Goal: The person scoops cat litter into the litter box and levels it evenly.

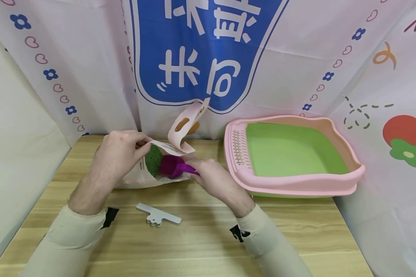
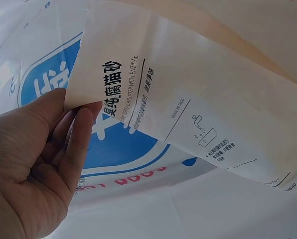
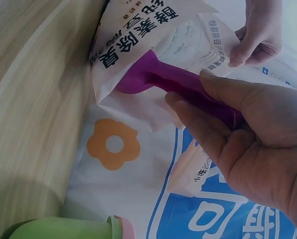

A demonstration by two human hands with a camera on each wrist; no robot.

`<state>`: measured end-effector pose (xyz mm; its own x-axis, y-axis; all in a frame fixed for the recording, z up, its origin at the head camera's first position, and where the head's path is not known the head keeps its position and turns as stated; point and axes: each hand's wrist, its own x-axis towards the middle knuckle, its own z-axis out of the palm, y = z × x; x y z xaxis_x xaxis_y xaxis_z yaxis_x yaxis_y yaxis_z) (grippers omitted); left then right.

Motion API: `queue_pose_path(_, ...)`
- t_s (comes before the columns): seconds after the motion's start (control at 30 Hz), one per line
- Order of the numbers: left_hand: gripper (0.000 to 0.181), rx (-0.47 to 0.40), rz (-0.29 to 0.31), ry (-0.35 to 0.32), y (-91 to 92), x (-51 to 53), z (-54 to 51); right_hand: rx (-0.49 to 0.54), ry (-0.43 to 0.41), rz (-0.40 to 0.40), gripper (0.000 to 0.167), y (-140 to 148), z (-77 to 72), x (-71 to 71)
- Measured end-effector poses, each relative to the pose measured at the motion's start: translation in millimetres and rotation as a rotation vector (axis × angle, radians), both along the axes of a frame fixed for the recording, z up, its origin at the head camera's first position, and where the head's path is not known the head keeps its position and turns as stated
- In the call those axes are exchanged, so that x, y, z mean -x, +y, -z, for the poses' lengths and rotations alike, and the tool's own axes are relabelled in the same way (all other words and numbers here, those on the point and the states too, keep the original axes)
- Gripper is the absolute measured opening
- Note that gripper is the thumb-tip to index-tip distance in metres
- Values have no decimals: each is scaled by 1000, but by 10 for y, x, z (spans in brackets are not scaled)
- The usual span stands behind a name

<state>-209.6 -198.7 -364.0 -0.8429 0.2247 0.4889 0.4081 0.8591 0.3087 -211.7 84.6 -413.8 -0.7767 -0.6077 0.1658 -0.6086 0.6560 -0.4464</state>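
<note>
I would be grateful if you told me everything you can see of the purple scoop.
The scoop is purple all over and looks like plastic. It has a broad head and a narrower handle with a darker groove along it. The head lies in the open mouth of the pale bag, beside the green granules; whether it carries any is unclear. In the head view, the handle points right, held by the right hand.

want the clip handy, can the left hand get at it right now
Probably yes: the clip lies on the table with nothing over it, though the left hand pinches the bag and would have to let go first.
</note>
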Motion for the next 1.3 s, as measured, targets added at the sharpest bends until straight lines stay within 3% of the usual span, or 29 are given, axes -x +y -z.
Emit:
queue_pose_path(0.3, 10, -11, 10, 16, 0, 57, 24, 33, 8, -54, 28, -31, 57, 65)
queue_pose_path(0.73, 8, 6, 10, 8, -30, 136, 72, 62, 18, -8, 28, -119, 177, 157)
queue_pose_path(0.9, 7, 6, 8, -3, -34, 140, 78, 67, 19, -51, 29, -125, 204, 163)
queue_pose_path(1.1, 8, 3, 3, -31, -32, 138, 83, 51, -26, -167, 35, -173, 211, 131)
queue_pose_path(1.3, 9, 6, 6, -50, -37, 130, 76, 76, -85, -124, 35, -278, 228, 140)
